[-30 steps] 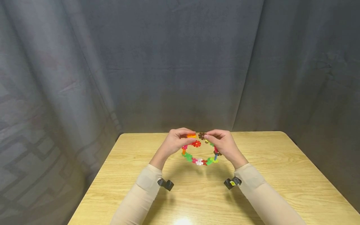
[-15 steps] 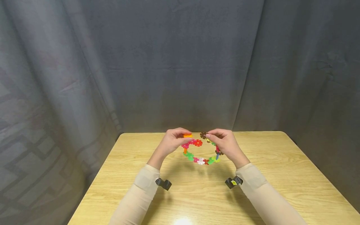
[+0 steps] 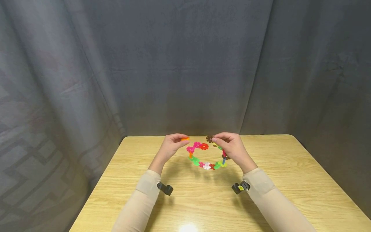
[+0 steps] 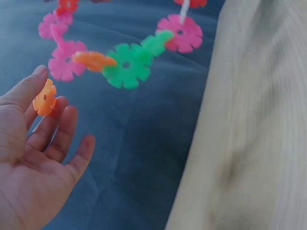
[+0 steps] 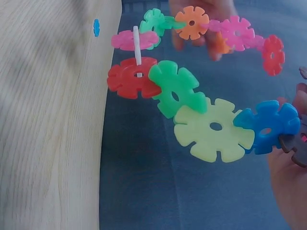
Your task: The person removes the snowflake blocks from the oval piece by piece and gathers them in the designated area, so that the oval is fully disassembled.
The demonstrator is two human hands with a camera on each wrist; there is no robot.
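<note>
We see a curved chain of flat, notched plastic flower discs in many colours [image 3: 207, 156] held above the pale wood-grain table [image 3: 290, 180]; no writing is legible. The right hand [image 3: 232, 149] pinches the chain's brown end disc. The left hand [image 3: 169, 146], just apart from the chain, pinches a single orange plastic flower disc [image 3: 185, 139] between thumb and fingertips, other fingers relaxed.

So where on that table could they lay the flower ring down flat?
The wooden table shows bare wood right of the right hand, left of the left hand, and near the front edge between the sleeves. It is crowded only mid-table, where both hands hold the ring of plastic flowers and the loose orange piece.
</note>
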